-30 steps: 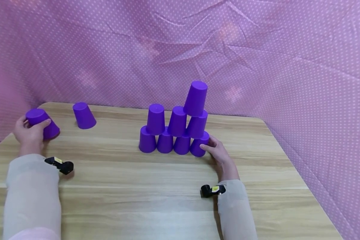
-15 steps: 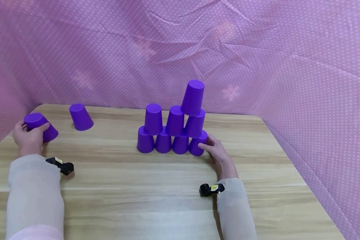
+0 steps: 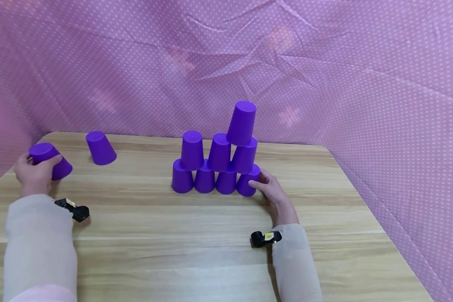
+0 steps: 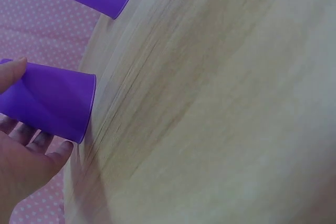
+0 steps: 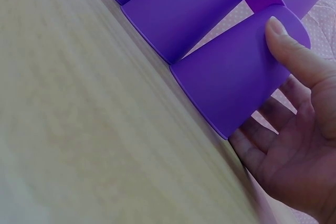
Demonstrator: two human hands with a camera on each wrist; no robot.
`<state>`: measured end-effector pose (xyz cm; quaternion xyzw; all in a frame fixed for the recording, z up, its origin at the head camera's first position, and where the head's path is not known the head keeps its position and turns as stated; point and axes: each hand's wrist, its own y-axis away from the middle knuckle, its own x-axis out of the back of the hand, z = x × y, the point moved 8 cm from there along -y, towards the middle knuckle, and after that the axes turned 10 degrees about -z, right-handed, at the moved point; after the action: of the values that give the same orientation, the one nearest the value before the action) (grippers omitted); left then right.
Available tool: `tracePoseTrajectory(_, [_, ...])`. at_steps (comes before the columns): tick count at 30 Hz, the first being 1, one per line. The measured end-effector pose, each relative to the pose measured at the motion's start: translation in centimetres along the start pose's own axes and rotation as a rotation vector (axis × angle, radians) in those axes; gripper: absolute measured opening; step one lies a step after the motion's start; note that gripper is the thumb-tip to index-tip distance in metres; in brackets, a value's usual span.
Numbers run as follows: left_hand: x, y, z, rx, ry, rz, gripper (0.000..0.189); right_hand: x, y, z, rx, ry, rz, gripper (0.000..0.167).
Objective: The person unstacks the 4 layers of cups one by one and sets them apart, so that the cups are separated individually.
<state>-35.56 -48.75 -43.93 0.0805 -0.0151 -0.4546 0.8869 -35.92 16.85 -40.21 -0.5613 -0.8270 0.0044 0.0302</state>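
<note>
At the far left of the table, my left hand [image 3: 35,175] grips an upside-down purple plastic cup [image 3: 60,167], its thumb over the near side; in the left wrist view the cup's rim [image 4: 90,108] is right at the tabletop. A second upside-down cup [image 3: 100,149] stands just behind and to the right. In the middle rises a stack of purple cups: several in the bottom row, three above, and one top cup [image 3: 241,123] on the right side. My right hand [image 3: 274,191] holds the rightmost bottom cup [image 5: 231,77] between thumb and fingers.
The wooden table [image 3: 166,243] has a rounded back edge, with pink dotted cloth [image 3: 154,75] hanging behind and at both sides. Black wrist cameras sit on the left sleeve [image 3: 41,243] and right sleeve [image 3: 296,260].
The head view has shifted slightly, carrying the scene a little to the left. Both hands keep their hold on the same cups, and the stack stands unchanged.
</note>
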Motion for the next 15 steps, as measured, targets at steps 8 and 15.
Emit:
tracePoseTrajectory(8, [1.1,-1.1,0.3,-0.033,0.054,-0.019,0.099,-0.1,0.0,-0.1,-0.01,-0.003,-0.004,0.054])
tracePoseTrajectory(15, [2.1,-3.0,1.2,-0.102,0.151,-0.06,0.101,0.0,0.1,0.1,-0.03,0.01,-0.011,0.055])
